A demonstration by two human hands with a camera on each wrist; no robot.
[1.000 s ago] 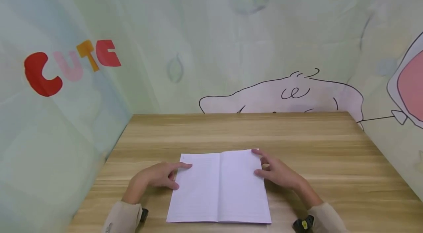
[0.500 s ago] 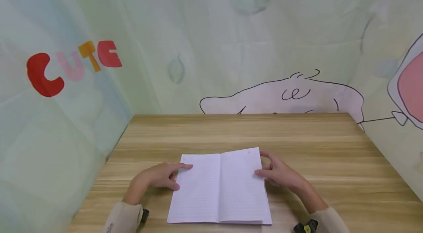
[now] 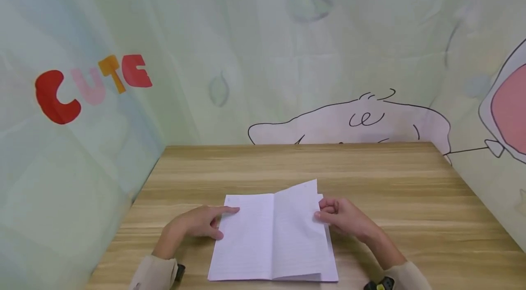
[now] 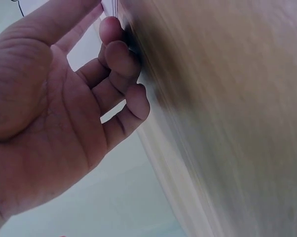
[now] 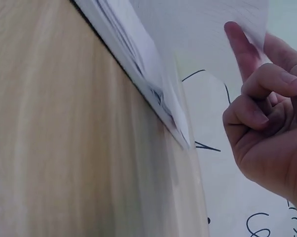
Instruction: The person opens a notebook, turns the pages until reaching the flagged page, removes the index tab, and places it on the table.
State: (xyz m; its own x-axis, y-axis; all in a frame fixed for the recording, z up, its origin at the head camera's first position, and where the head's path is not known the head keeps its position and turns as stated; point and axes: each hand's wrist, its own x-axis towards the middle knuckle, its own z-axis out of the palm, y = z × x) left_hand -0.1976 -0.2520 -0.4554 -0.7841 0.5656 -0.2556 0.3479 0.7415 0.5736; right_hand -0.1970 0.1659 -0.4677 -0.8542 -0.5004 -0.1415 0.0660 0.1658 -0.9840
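Observation:
A notebook (image 3: 244,249) with faintly lined white pages lies spread on the wooden table. My left hand (image 3: 199,220) rests at its left edge, the straight index finger on the left page and the thumb at the margin. The left wrist view shows the other fingers (image 4: 124,61) loosely bent beside the notebook's edge. On the right, my right hand (image 3: 345,218) pinches the outer edge of a single page (image 3: 302,230), thumb on top. That page is raised and bowed, with its far corner up. In the right wrist view, more pages (image 5: 133,54) lie below the raised page (image 5: 203,29).
The wooden table (image 3: 394,171) runs back to a pale printed cloth wall (image 3: 263,52). Coloured letters (image 3: 59,98) show on its left side, and a line-drawn animal (image 3: 349,121) at the back. Dark straps (image 3: 380,284) circle both wrists.
My right index finger has gone from the top corner to behind the page. The page has lifted off those beneath and moved slightly left. My left hand stays in place.

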